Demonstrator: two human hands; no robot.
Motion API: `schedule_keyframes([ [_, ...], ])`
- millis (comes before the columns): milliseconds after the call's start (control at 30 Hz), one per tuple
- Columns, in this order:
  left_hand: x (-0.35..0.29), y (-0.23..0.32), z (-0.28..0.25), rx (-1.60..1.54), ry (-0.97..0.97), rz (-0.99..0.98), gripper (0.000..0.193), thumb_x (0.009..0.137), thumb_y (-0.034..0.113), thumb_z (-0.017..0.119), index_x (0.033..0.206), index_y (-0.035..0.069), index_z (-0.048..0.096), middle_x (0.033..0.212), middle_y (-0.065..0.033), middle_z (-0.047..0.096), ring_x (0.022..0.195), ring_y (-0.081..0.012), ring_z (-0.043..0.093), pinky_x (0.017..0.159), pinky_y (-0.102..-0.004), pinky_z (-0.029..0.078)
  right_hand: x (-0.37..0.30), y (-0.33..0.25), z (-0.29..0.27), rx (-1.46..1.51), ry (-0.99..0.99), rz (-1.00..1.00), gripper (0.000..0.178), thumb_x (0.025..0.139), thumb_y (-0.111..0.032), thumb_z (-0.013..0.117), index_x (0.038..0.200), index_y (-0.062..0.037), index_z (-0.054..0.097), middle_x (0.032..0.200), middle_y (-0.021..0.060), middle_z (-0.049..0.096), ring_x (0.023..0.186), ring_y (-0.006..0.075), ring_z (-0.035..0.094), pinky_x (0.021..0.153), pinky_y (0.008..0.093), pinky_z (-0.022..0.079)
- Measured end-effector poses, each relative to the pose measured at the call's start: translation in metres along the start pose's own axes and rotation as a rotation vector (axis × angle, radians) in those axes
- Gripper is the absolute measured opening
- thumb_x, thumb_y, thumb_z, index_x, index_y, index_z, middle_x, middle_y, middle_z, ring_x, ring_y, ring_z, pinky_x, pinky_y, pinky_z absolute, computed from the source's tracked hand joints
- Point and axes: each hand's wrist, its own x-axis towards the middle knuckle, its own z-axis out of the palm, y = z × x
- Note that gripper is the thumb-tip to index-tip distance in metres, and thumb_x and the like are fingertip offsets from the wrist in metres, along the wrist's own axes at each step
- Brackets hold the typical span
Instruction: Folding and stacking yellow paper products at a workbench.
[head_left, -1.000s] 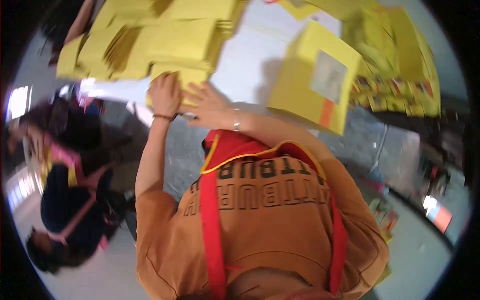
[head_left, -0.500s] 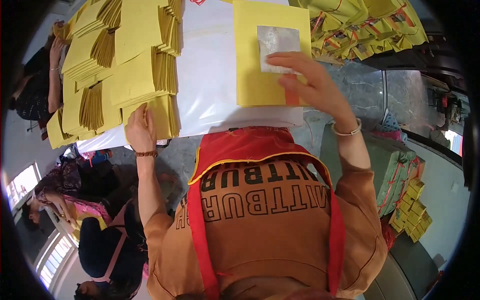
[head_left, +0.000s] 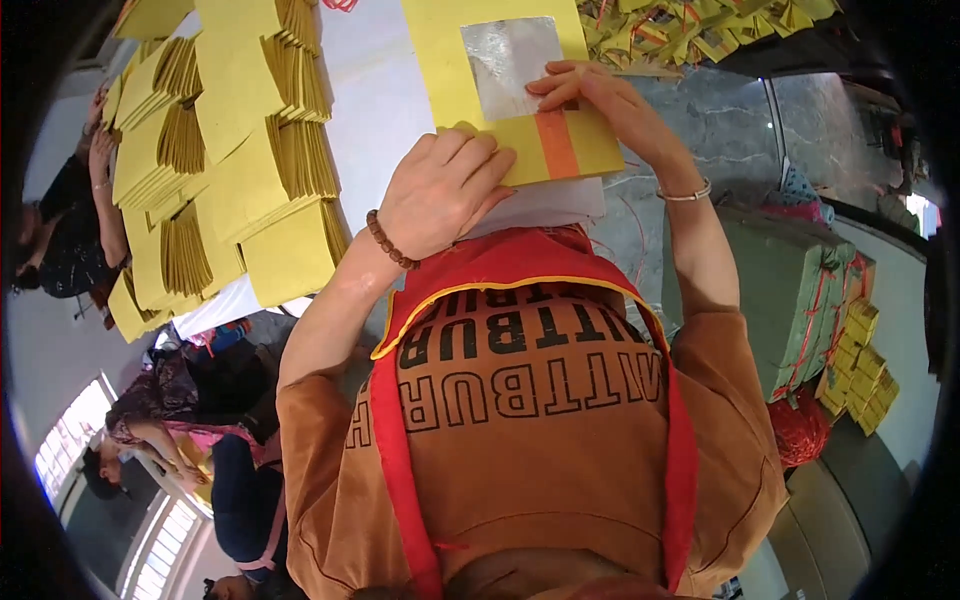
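Observation:
In front of me lies a pile of yellow paper [head_left: 440,65] with a silver foil square [head_left: 500,85] and an orange strip [head_left: 556,145] on its face. My left hand [head_left: 447,190] grips the pile's near left corner, its fingers curled over the edge and its thumb toward me. On the right side of the pile, my right hand [head_left: 622,108] rests with fingers stretched over the foil's right edge and the top of the strip; it holds nothing. Folded yellow paper bundles [head_left: 290,245] overlap in rows to the left of my left hand.
The white-covered table [head_left: 365,110] shows between the bundles and the pile. More yellow papers with red bits [head_left: 700,30] hang at the far right. A green wrapped bale [head_left: 745,290] stands on the right floor. Another person's hand [head_left: 100,150] touches the far left bundles.
My left hand has left the folded bundles and moved right to the yellow pile's near corner. My right hand remains at the foil. The view has shifted slightly.

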Motion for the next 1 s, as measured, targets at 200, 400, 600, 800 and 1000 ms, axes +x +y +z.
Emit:
schedule_keyframes([
  [200,0.005,-0.009,0.003,-0.067,0.054,0.027,0.019,0.077,0.010,0.065,0.094,0.003,0.062,0.084,-0.0087,0.061,0.075,-0.0265,0.058,0.065,-0.0352,0.048,-0.001,0.000,0.004,0.188,0.041,0.054,0.061,0.099,-0.043,0.022,0.096,-0.0010,0.067,0.113,0.0107,0.062,0.125,0.0224,0.040,0.105,0.0335,0.029],
  [400,0.010,-0.021,-0.003,-0.210,0.075,-0.120,0.012,0.084,0.011,0.059,0.088,0.000,0.062,0.075,-0.0105,0.061,0.067,-0.0250,0.058,0.061,-0.0323,0.048,-0.003,0.001,0.001,0.369,-0.003,0.096,0.073,0.097,-0.052,0.010,0.104,-0.0018,0.062,0.118,0.0094,0.059,0.128,0.0216,0.035,0.108,0.0344,0.024],
  [600,0.012,-0.026,-0.005,-0.577,-0.057,-0.526,0.019,0.089,0.015,0.056,0.091,-0.004,0.061,0.070,-0.0027,0.060,0.064,-0.0083,0.052,0.059,-0.0243,0.043,-0.002,0.001,0.003,0.423,0.057,0.139,0.073,0.095,-0.056,0.015,0.110,-0.0012,0.062,0.112,0.0096,0.062,0.111,0.0191,0.053,0.102,0.0306,0.033],
  [800,0.013,-0.024,-0.003,-0.660,-0.078,-0.619,0.021,0.090,0.017,0.056,0.088,-0.003,0.060,0.068,0.0033,0.053,0.064,-0.0032,0.045,0.057,-0.0196,0.039,-0.003,0.001,0.005,0.503,0.069,0.177,0.073,0.095,-0.056,0.015,0.108,-0.0021,0.063,0.113,0.0083,0.062,0.112,0.0178,0.052,0.102,0.0296,0.034],
  [1000,0.013,-0.025,-0.002,-0.690,-0.072,-0.665,0.022,0.089,0.018,0.056,0.086,-0.003,0.060,0.066,0.0038,0.052,0.062,-0.0029,0.043,0.055,-0.0195,0.037,-0.003,0.002,0.005,0.414,0.075,0.157,0.073,0.095,-0.057,0.014,0.110,-0.0052,0.063,0.115,0.0068,0.061,0.113,0.0171,0.051,0.102,0.0292,0.033],
])
